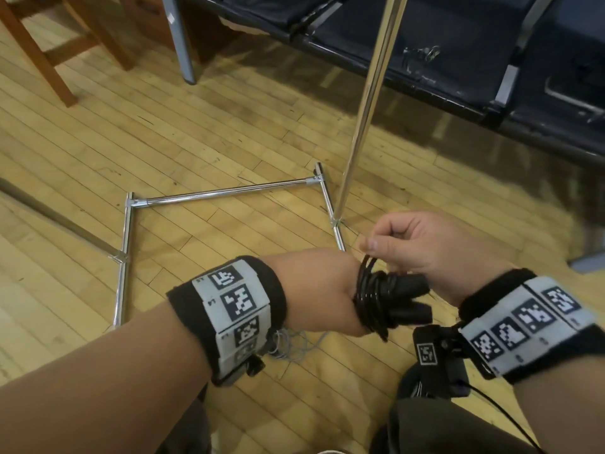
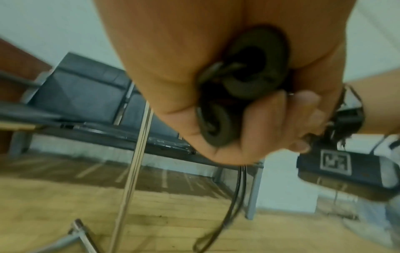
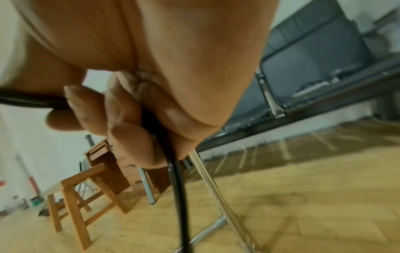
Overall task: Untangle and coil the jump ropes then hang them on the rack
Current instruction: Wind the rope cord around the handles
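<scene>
A black jump rope is wound in several loops, its two black handles sticking out to the right. My left hand grips the coil and the handles; in the left wrist view the handle ends show inside its curled fingers. My right hand, just above and right of the coil, pinches a strand of the rope that runs through its curled fingers. The chrome rack's upright pole rises just behind my hands from its floor frame.
A row of dark padded seats on metal legs stands behind the rack. A wooden stool and a desk stand at the back left. A black device hangs under my right wrist. The floor is wood strip.
</scene>
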The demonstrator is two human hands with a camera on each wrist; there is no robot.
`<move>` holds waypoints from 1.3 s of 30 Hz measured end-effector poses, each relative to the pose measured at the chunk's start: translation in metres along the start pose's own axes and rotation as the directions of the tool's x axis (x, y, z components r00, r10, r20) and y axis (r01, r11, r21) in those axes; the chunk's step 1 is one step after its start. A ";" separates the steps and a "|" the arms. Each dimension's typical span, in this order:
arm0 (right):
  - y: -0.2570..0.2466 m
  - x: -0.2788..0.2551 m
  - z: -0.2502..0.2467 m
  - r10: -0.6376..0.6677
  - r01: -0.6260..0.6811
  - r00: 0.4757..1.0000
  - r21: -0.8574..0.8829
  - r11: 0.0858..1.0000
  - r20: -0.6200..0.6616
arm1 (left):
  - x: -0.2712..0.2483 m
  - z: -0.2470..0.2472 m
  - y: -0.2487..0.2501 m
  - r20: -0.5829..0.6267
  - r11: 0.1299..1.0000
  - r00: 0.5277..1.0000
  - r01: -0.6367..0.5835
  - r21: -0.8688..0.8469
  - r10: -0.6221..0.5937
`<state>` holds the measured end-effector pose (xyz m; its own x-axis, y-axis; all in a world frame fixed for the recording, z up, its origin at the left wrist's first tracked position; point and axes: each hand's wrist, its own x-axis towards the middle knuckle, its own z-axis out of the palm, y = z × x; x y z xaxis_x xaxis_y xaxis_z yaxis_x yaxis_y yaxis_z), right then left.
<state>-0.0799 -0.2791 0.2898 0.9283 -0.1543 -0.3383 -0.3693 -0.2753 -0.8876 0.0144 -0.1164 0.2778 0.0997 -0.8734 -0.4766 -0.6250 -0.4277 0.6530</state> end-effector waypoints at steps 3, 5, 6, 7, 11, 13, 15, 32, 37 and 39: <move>0.008 0.002 0.003 0.092 -0.091 0.996 0.107 0.990 -0.004 | -0.003 -0.010 -0.006 -0.142 0.988 0.989 0.025 -0.151 -0.047; 0.013 0.004 0.006 0.108 -0.107 0.993 0.042 0.993 -0.045 | -0.007 -0.021 -0.012 -0.223 0.951 0.967 0.048 -0.304 -0.121; 0.014 0.006 0.009 0.132 -0.130 0.990 0.030 0.991 -0.058 | -0.008 -0.026 -0.015 -0.251 0.924 0.950 0.083 -0.373 -0.186; 0.014 0.008 0.011 0.153 -0.153 0.987 -0.006 0.988 -0.055 | -0.009 -0.030 -0.018 -0.273 0.898 0.925 0.131 -0.421 -0.263; 0.009 0.010 0.026 0.139 -0.112 0.990 -0.460 0.881 0.027 | -0.008 -0.041 -0.031 -0.358 0.850 0.790 0.361 -0.384 -0.498; 0.001 0.009 0.033 0.104 -0.038 0.991 -0.551 0.834 0.089 | -0.006 -0.040 -0.033 -0.376 0.857 0.770 0.458 -0.235 -0.515; -0.005 0.008 0.039 0.089 0.017 0.986 -0.624 0.781 0.139 | -0.003 -0.035 -0.033 -0.342 0.853 0.790 0.516 -0.075 -0.508; -0.010 0.002 0.011 -0.075 0.081 0.997 -0.228 0.970 0.034 | 0.005 -0.006 -0.017 -0.013 0.925 0.986 0.161 0.345 -0.167; -0.009 0.001 0.009 -0.017 0.022 0.992 -0.043 0.999 0.122 | 0.001 -0.008 -0.018 -0.039 0.958 0.994 0.107 0.267 -0.100; -0.010 0.001 0.011 0.048 -0.049 0.988 -0.002 0.999 0.146 | -0.001 -0.010 -0.019 -0.076 0.972 0.993 0.108 0.210 -0.094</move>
<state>-0.0751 -0.2659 0.2954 0.9058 -0.0273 -0.4228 -0.4140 -0.2694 -0.8695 0.0340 -0.1098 0.2718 0.2166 -0.8443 -0.4901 -0.7589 -0.4615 0.4595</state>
